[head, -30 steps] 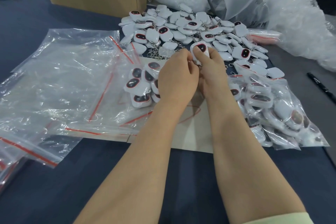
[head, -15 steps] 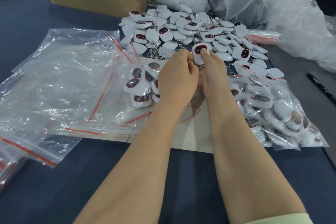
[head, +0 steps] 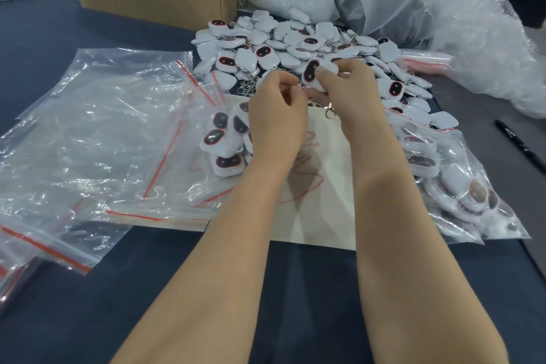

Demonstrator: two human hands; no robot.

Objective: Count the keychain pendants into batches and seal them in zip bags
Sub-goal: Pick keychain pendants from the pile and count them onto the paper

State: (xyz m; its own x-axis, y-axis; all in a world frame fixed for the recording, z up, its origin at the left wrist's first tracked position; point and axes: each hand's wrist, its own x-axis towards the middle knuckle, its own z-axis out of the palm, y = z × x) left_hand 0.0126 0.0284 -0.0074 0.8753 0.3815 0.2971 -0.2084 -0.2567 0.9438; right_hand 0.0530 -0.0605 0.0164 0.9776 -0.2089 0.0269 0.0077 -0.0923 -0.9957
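Pinched a white pendant (head: 310, 71) in the right hand (head: 353, 90) just above the loose pile (head: 283, 47), left hand (head: 277, 118) curled alongside, its hold unclear; risked the dangling clasp (head: 329, 114) snagging neighbours and skewing the count.

The right hand (head: 351, 91) pinches one white pendant (head: 310, 72) just above centre. The left hand (head: 276, 121), fingers curled, sits just beside it. Loose pendants (head: 295, 38) lie heaped at 12 o'clock, empty zip bags (head: 103, 133) at 9 o'clock, filled bags (head: 458, 180) at 3 o'clock.
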